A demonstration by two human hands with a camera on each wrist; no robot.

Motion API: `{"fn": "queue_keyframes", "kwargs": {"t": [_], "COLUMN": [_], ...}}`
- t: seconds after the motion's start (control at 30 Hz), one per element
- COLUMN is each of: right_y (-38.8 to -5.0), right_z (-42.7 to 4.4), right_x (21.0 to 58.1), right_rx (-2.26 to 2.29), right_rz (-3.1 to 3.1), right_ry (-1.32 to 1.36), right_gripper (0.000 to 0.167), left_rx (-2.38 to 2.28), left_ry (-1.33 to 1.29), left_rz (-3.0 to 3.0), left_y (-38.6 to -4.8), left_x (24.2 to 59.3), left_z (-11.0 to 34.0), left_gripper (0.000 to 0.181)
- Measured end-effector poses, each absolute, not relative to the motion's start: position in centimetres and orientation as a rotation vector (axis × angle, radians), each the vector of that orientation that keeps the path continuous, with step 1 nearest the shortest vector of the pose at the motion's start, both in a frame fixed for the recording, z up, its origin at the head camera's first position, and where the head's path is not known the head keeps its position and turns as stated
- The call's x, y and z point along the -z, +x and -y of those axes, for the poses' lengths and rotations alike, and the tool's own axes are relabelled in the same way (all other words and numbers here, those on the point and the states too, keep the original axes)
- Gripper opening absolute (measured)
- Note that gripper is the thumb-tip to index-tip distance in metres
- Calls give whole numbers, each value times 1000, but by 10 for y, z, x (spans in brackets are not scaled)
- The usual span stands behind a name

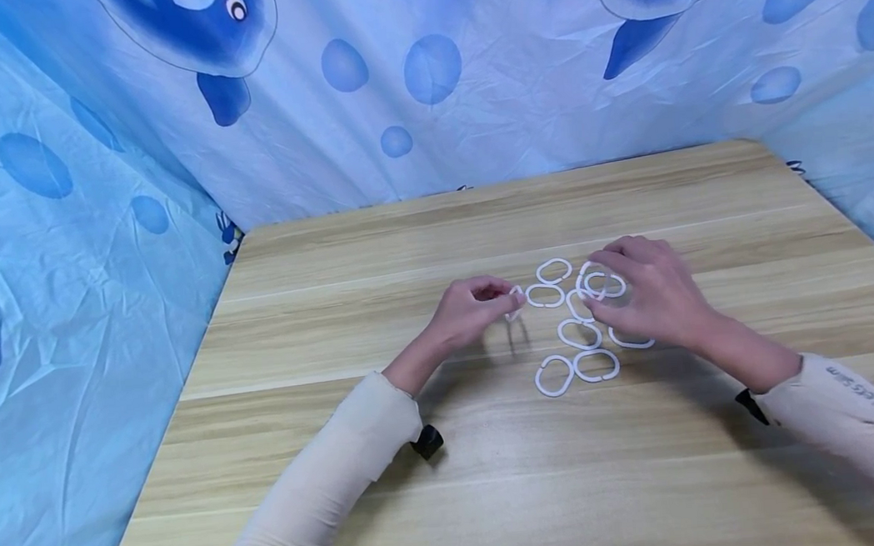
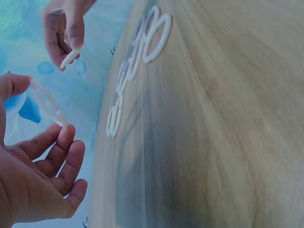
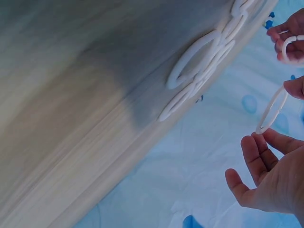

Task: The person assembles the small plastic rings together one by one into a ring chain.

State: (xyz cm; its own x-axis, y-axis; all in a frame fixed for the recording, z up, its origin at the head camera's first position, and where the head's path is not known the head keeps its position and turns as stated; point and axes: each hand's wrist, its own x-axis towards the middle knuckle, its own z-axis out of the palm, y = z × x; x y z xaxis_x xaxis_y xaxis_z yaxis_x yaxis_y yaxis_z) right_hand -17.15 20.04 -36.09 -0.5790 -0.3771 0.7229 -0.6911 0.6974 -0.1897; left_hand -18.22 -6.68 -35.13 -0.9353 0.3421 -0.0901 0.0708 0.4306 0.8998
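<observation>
My left hand (image 1: 477, 312) pinches a white oval ring (image 2: 61, 118) between thumb and fingertip, raised above the table. To its right, my right hand (image 1: 652, 289) holds another such ring (image 3: 260, 126) by thumb and fingertip, also off the surface. Both rings are thin, with a small gap in one side visible on others like them. Several more white rings (image 1: 597, 380) lie flat in a loose cluster, some touching or overlapping, below and between the hands. One white ring (image 1: 632, 344) is partly hidden under the right hand.
The wood-grain table (image 1: 320, 330) ends in a straight back edge. Behind it and at the sides hangs a blue curtain (image 1: 503, 127) with whales and bubbles. A black strap piece (image 1: 427, 442) shows at the left cuff.
</observation>
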Motion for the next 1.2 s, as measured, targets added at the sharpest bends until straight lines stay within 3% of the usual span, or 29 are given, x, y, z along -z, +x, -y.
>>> {"fn": "queue_keyframes", "kwargs": {"t": [0.3,1.07,1.2], "right_y": [-171,-166,-165], "right_z": [-182,-146,-143], "right_x": [361,366,366], "right_rx": [-653,-694,-660], "right_rz": [2244,2200,2193], "right_ry": [880,1032,1042], "right_gripper": [48,46,48], "left_rx": [-1630,-1868,-1888], "left_ry": [207,151,108], "left_rz": [-2334,-2100,-2086], "left_y": [-184,-183,-183], "left_x": [349,350,349], "left_z": [65,58,55], "left_gripper": [31,48,43]}}
